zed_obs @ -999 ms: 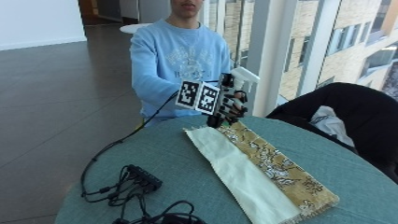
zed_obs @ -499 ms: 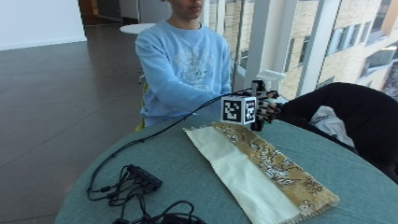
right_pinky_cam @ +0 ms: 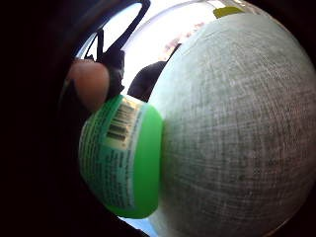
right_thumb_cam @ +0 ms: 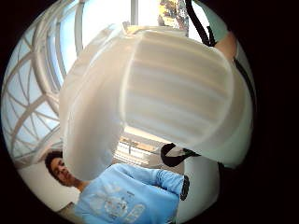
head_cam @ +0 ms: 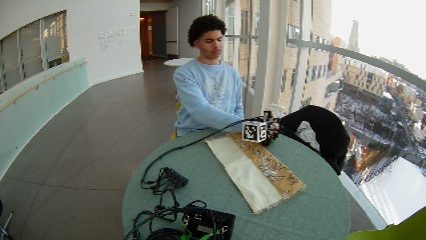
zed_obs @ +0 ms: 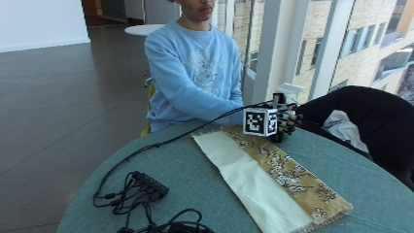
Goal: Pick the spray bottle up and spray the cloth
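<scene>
Spray bottle (right_pinky_cam: 121, 158) comes first: we find its green body close against the palm in the little-finger-side palm view, barcode label facing the camera, with the teal table (right_pinky_cam: 237, 128) right beside it. In the thumb-side palm view a white ribbed part, which we take to be the spray head (right_thumb_cam: 159, 93), fills most of the frame, so we judge the bottle sits inside the right hand (zed_obs: 284, 122). From the outside view the gloved fingers look curled around something dark and upright at the far right end of the cloth (zed_obs: 271, 177), and a sliver of green shows beneath the hand. We read that as the hand grasping the bottle, though the bottle itself is mostly hidden there.

We cannot tell whether the bottle's base is touching the table or just lifted off it; the hand is low, near the tabletop.

Progress, as we judge it: the reaching and grasping part looks done. The lift looks barely begun or not yet begun, and the spraying remains. The cloth lies flat and long across the table, its patterned gold strip on the right and plain cream strip on the left, running from the person toward the near edge. We see no wet mark on it. A tangle of black cables (zed_obs: 139, 189) lies on the near left of the table, well apart from the cloth.
</scene>
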Motion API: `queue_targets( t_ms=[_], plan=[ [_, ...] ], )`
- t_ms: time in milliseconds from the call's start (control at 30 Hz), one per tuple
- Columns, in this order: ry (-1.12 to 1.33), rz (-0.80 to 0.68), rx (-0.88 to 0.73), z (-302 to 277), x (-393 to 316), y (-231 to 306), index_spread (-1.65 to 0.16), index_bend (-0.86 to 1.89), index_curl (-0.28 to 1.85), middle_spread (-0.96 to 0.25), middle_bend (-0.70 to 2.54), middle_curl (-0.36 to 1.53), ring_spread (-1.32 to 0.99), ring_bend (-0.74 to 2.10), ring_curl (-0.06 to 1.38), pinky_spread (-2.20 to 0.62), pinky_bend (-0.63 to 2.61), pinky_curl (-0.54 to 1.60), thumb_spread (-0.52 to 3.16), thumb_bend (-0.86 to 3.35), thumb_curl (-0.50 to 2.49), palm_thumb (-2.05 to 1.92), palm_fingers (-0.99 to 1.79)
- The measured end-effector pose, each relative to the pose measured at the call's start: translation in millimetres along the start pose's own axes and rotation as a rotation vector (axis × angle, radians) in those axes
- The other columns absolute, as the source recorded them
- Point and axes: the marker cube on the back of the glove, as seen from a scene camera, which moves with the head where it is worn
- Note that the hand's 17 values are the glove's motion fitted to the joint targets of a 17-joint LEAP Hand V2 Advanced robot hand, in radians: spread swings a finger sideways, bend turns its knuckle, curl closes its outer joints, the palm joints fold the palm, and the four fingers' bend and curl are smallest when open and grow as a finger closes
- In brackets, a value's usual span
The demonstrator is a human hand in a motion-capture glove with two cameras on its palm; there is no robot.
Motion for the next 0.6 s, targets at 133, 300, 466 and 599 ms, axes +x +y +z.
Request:
queue_targets(
  t_ms=[133,300,466,599],
  plan=[
    [0.031,0.01,-0.013,-6,-2,4,-0.27,0.17,0.41,-0.1,0.18,0.43,-0.06,0.35,0.36,0.1,0.17,0.32,1.05,-0.02,0.53,0.82,0.96],
    [0.193,-0.014,-0.015,-29,-14,23,-0.3,0.07,0.37,-0.09,0.18,0.43,-0.07,0.37,0.37,0.11,0.23,0.35,1.04,-0.04,0.49,0.79,0.84],
    [0.368,-0.018,0.017,-79,-23,51,-0.32,0.06,0.32,-0.09,0.2,0.42,-0.07,0.38,0.37,0.11,0.26,0.35,1.02,-0.04,0.46,0.76,0.82],
    [0.435,0.013,0.048,-121,-23,79,-0.33,0.08,0.29,-0.09,0.21,0.43,-0.08,0.39,0.37,0.11,0.27,0.36,1.01,-0.03,0.44,0.75,0.81]
  ],
)
